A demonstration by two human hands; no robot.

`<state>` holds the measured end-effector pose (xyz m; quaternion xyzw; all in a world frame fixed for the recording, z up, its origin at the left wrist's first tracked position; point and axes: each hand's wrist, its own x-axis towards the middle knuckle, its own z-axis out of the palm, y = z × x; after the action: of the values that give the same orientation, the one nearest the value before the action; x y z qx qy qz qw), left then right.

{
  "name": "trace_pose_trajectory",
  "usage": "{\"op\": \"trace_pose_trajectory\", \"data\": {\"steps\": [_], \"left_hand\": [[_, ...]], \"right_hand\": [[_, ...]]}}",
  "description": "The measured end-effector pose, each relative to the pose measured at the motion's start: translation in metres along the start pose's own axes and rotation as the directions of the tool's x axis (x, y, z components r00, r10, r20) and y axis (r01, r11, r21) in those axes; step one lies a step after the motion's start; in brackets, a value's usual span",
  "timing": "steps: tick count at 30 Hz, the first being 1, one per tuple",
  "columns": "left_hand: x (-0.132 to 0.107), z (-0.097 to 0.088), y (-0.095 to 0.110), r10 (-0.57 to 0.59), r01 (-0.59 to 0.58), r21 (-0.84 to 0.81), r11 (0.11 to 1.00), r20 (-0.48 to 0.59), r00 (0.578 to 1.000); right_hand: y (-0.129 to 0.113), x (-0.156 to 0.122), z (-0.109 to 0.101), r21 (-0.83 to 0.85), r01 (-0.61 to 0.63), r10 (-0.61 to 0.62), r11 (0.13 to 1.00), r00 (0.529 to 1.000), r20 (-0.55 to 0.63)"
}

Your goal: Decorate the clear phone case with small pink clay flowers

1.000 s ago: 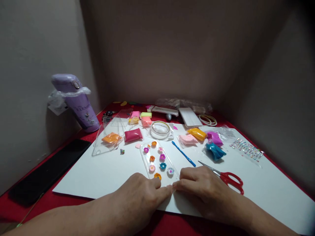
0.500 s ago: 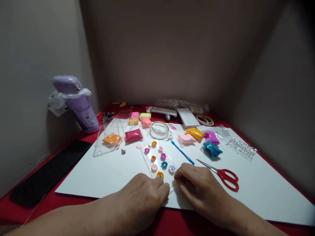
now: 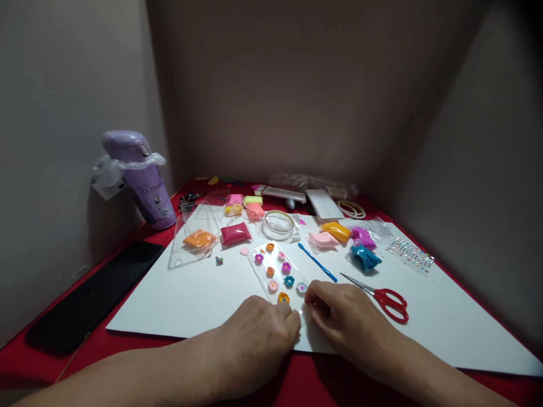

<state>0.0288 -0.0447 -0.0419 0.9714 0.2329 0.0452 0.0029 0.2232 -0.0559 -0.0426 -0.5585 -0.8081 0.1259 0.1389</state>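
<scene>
A clear phone case (image 3: 278, 270) dotted with small clay flowers lies on a white sheet (image 3: 190, 294). My left hand (image 3: 258, 333) rests at the case's near end with its fingers curled under. My right hand (image 3: 343, 319) sits just to the right of it, fingertips pinched together near the case's near right corner. Whatever the fingers of either hand grip is hidden. The two hands nearly touch.
Red scissors (image 3: 388, 299) and a blue tool (image 3: 317, 263) lie right of the case. Clay packets (image 3: 233, 233), a tape roll (image 3: 278, 222) and a gem sticker sheet (image 3: 409, 252) sit farther back. A purple bottle (image 3: 146, 181) and a black phone (image 3: 93, 294) are at the left.
Both hands have drawn closer to me along the case's near end, and their fingers have curled in. The view has shifted slightly left.
</scene>
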Motion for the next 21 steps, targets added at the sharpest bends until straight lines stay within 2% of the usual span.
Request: {"op": "trace_pose_trajectory", "data": {"steps": [6,10,16,21], "left_hand": [[0.0,0.001,0.001,-0.008,0.008,0.015,1.0,-0.018,1.0],[0.0,0.003,0.0,-0.001,0.002,0.025,1.0,-0.028,1.0],[0.002,0.001,0.0,-0.009,0.009,0.0,1.0,0.044,0.999],[0.001,0.001,0.0,-0.011,0.01,0.004,1.0,0.047,0.999]], "right_hand": [[-0.008,0.002,-0.005,0.029,-0.115,0.114,0.993,0.993,0.024],[-0.012,0.002,-0.005,-0.026,-0.142,0.142,0.99,0.99,0.014],[-0.016,0.004,-0.002,-0.121,-0.172,0.171,0.978,0.985,-0.015],[-0.019,0.005,0.001,-0.18,-0.174,0.171,0.968,0.985,-0.033]]}}
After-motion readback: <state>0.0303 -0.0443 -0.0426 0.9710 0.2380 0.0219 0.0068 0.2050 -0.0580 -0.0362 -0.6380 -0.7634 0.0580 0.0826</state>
